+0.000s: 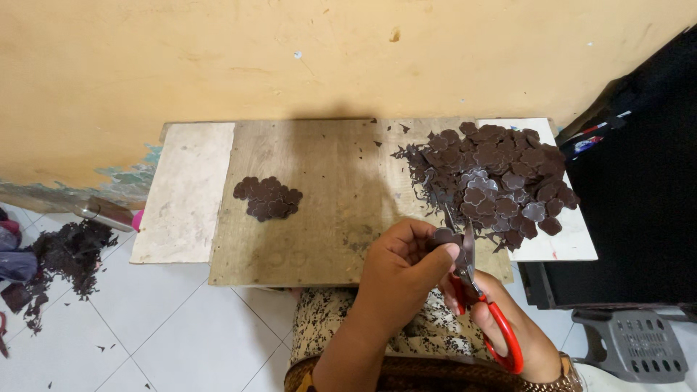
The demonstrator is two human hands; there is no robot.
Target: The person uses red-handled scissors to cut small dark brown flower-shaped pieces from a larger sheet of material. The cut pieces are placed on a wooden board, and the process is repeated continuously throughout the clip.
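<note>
My left hand (398, 272) pinches a small dark brown flower-shaped piece (444, 237) at the front edge of a low wooden board (319, 189). My right hand (519, 330) grips red-handled scissors (483, 297), whose blades point up at that piece. A big heap of dark brown flower-shaped cutouts (497, 181) lies at the board's right end, just beyond my hands. A small flat pile of the same cutouts (268, 198) sits left of the middle.
The board stands against a yellow wall (290, 58) on a white tiled floor (167, 327). Dark offcuts (69, 254) are heaped on the floor at left. A black object (639, 203) and a grey plastic stool (635, 345) stand at right.
</note>
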